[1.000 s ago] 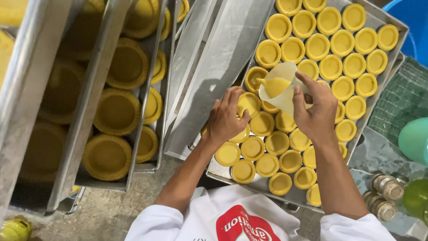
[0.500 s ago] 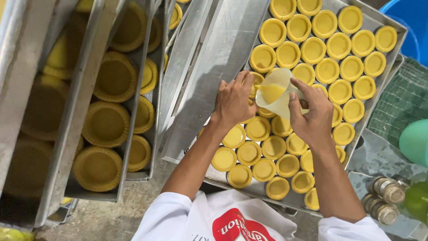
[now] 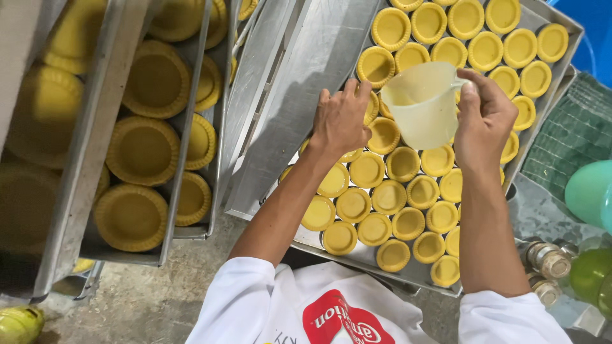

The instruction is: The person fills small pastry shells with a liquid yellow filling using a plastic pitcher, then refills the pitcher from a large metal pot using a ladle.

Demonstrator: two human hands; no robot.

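— See the right hand (image 3: pixel 486 121)? Its grip is wrapped round the handle of the jug (image 3: pixel 422 105), a pale plastic one with yellow filling low inside. It hangs just above the shells (image 3: pixel 382 191) in the middle of the tray (image 3: pixel 306 76).

— And the left hand (image 3: pixel 341 120)?

— Flat, fingers spread, holding nothing. It rests on the shells at the tray's edge, just left of the jug, nearly touching it.

— The jug looks almost level.

— Barely tilted, spout toward the left hand. I'd say the knack here is a slow tilt, spout close over one shell at a time, and stop short of the rim so nothing spills onto the metal. The left hand is well placed to steady a shell, as long as its fingers stay out of the stream.

— Which shells are filled?

— The near rows look smooth and glossy. The far ones I can't tell from here.

— And the rest?

— Racks (image 3: pixel 159 127) of bigger shells to the left, bottles (image 3: pixel 548 261) and something green at the right edge, a folded green cloth (image 3: pixel 574 134) beyond the tray.
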